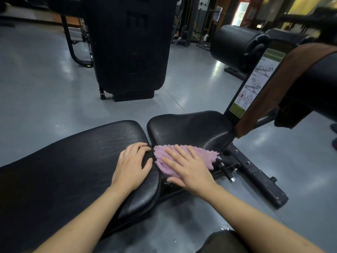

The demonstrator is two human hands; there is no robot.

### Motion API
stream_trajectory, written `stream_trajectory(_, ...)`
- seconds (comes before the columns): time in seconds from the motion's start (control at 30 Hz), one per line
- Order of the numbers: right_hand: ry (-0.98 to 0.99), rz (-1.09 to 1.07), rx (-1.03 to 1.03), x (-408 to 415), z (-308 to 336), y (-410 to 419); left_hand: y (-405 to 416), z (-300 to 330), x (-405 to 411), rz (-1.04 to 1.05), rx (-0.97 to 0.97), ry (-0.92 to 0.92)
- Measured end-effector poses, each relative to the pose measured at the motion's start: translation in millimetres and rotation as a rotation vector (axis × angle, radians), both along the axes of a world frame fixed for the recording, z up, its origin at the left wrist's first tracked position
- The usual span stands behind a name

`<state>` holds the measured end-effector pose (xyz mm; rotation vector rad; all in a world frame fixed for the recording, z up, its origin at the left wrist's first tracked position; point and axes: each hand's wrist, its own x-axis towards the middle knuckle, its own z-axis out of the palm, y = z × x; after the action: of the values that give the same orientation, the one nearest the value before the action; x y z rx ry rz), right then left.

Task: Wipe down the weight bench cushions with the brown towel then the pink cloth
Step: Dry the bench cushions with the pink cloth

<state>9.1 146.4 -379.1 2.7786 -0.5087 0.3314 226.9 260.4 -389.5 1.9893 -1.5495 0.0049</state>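
Left hand (132,167) flat, fingers curled over back cushion (73,161) end edge. Right hand (187,168) flat, fingers straight, pressing pink cloth (198,152) on seat cushion (189,128) near edge. Brown towel (284,81) draped over upright frame.

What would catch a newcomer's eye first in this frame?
The pink cloth, bright against the black bench, lies on the near edge of the seat cushion under the flat right hand. Beside it, the left hand rests on the end of the long back cushion. A brown towel hangs at the right.
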Motion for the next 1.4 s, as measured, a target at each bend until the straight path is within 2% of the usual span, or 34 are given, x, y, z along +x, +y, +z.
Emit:
stream_trajectory(0.1,-0.008,0.085,-0.062,-2,-2,-9,1,-1,0,-0.005,-0.009,0.003)
stream_trajectory(0.2,0.085,0.182,-0.088,-8,2,-25,0,-2,2,-0.007,-0.007,0.007)
stream_trajectory(0.4,0.249,0.311,-0.030,-21,30,-62,0,-2,1,-0.005,-0.008,0.003)
stream_trajectory(0.6,0.296,0.275,0.025,-42,48,-89,-1,0,1,-0.013,0.000,0.005)
stream_trajectory(0.73,0.315,0.230,-0.010,-55,57,-103,-1,0,0,-0.014,0.002,0.002)
stream_trajectory(0.93,0.358,0.266,-0.077,-27,34,-73,-3,-1,0,-0.006,-0.002,-0.001)
stream_trajectory(1.13,0.312,0.270,-0.042,-16,32,-56,-3,-1,0,-0.004,0.010,-0.019)
stream_trajectory(1.4,0.195,0.107,-0.011,1,11,-26,-3,0,0,-0.007,0.011,-0.001)
